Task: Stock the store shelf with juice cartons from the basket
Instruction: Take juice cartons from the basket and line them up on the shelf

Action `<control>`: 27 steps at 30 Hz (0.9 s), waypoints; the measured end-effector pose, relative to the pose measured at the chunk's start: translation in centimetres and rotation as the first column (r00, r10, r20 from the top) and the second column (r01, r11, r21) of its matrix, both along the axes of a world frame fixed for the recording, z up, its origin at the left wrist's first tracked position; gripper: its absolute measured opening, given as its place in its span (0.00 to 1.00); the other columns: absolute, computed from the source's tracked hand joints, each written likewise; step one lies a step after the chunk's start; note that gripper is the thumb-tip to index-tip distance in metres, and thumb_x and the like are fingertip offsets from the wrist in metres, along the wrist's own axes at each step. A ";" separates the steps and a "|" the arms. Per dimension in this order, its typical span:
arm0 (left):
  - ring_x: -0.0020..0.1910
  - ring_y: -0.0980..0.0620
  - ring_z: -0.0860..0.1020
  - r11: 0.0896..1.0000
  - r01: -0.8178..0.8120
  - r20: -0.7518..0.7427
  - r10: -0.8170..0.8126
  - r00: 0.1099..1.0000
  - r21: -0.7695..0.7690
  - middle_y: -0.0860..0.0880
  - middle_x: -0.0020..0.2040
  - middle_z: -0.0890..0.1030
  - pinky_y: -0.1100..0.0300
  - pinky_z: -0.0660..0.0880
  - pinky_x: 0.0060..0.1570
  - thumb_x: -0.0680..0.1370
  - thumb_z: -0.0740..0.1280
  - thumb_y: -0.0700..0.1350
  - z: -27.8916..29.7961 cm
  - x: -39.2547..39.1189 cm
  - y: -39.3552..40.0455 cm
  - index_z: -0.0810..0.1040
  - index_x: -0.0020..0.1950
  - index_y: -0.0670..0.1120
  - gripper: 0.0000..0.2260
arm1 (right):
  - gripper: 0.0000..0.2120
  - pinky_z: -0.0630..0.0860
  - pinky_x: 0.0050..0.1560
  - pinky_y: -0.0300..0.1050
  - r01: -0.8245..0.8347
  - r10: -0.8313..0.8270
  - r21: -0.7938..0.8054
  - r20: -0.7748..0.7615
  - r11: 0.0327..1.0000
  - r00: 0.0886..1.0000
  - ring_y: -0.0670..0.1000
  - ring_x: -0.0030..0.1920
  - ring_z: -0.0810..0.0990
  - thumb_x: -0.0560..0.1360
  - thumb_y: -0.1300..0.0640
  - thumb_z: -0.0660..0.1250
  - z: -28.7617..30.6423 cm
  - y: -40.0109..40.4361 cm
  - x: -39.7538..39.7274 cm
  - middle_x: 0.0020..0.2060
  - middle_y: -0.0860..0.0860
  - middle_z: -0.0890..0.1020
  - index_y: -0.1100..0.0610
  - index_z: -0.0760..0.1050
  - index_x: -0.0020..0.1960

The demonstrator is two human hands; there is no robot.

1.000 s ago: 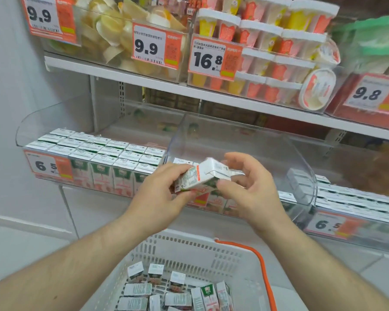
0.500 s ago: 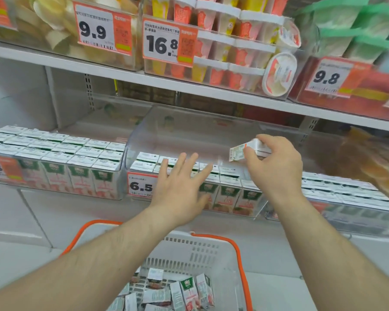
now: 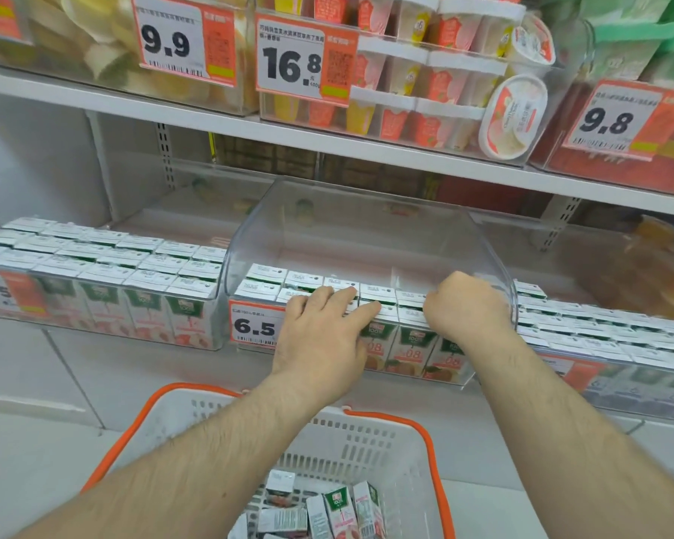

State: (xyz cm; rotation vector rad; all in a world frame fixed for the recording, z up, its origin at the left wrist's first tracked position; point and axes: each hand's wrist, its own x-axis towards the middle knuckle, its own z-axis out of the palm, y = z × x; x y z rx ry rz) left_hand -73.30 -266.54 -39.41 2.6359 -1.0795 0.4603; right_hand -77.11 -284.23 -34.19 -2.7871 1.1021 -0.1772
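Juice cartons (image 3: 380, 336) marked "100%", "6.5" tag (image 3: 254, 326), left hand (image 3: 320, 336) fingers flat on tops, right hand (image 3: 465, 305) clenched

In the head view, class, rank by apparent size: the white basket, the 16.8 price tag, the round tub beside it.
1. Basket, though nearness inflates it.
2. 16.8 tag.
3. Tub, close to the tag, so unsure.

White-topped green-and-peach juice cartons (image 3: 412, 346); white slotted basket (image 3: 351, 441) with orange handles; orange-and-white price tag (image 3: 255, 324)
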 end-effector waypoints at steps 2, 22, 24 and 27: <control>0.75 0.48 0.56 1.000 0.006 -0.002 -0.006 1.000 -0.009 0.53 0.77 0.60 0.50 0.50 0.68 0.81 0.58 0.53 -0.1 0.1 -0.1 0.59 0.76 0.61 0.23 | 0.06 0.69 0.35 0.43 0.004 -0.004 0.044 -0.009 0.999 1.000 0.59 0.43 0.78 0.75 0.61 0.59 0.3 0.1 -0.2 0.40 0.57 0.79 0.61 0.73 0.42; 0.66 0.40 0.66 0.959 0.178 0.265 -0.116 0.957 -0.222 0.43 0.65 0.66 0.45 0.60 0.66 0.67 0.63 0.45 -7.1 0.0 8.3 0.74 0.59 0.48 0.20 | 0.25 0.61 0.75 0.58 -0.545 0.743 -0.506 0.439 0.669 0.505 0.62 0.72 0.68 0.76 0.56 0.59 -7.4 9.8 -2.7 0.69 0.64 0.72 0.69 0.72 0.68; 0.61 0.41 0.68 0.986 0.118 0.166 -0.098 0.981 -0.119 0.44 0.61 0.68 0.47 0.63 0.58 0.64 0.67 0.43 -10.0 0.2 11.7 0.76 0.55 0.48 0.19 | 0.23 0.63 0.74 0.57 -0.676 0.825 -0.474 0.361 0.564 0.436 0.60 0.71 0.71 0.75 0.57 0.60 -10.3 11.6 -3.1 0.68 0.62 0.74 0.68 0.74 0.67; 0.58 0.41 0.73 0.996 -0.006 -0.105 0.015 0.994 0.091 0.46 0.58 0.74 0.47 0.68 0.56 0.63 0.73 0.41 -12.3 0.3 15.4 0.79 0.55 0.49 0.20 | 0.19 0.68 0.68 0.58 -0.757 0.810 -0.292 0.262 0.585 0.525 0.59 0.62 0.80 0.74 0.58 0.60 -15.0 13.1 -3.5 0.61 0.60 0.81 0.65 0.80 0.60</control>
